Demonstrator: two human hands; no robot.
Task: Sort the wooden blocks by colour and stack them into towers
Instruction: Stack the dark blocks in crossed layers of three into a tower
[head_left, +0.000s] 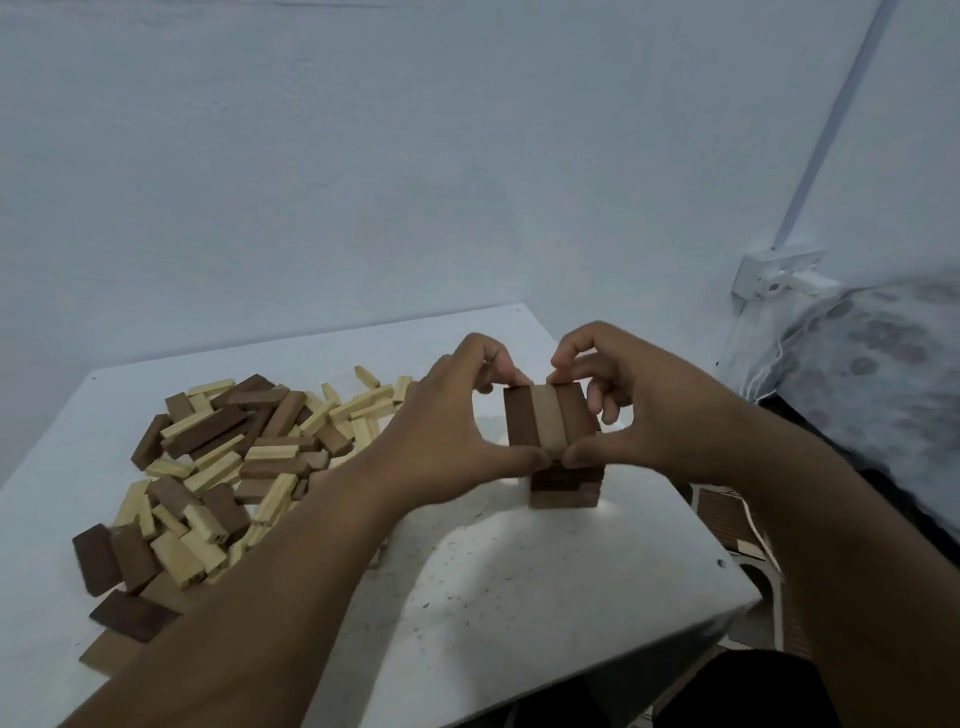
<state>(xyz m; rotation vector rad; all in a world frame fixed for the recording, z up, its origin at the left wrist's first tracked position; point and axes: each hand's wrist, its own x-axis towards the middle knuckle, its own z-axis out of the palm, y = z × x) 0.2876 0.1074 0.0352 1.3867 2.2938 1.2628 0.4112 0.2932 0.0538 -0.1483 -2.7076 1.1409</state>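
A short tower of brown blocks (563, 491) stands right of the middle of the white table (519, 597). Its top layer (545, 421) is three blocks side by side, two dark brown with a lighter one between them. My left hand (447, 431) pinches this layer from the left, thumb at the near end and fingers at the far end. From the right, my right hand (649, 410) pinches it the same way. A loose heap of pale and brown blocks (234, 457) lies on the table's left half.
The table's right edge (727, 587) is close to the tower. Beyond it lies a patterned cushion (872, 374), with a white wall socket (779, 275) on the wall behind. Flat dark blocks (132, 616) lie near the front left edge.
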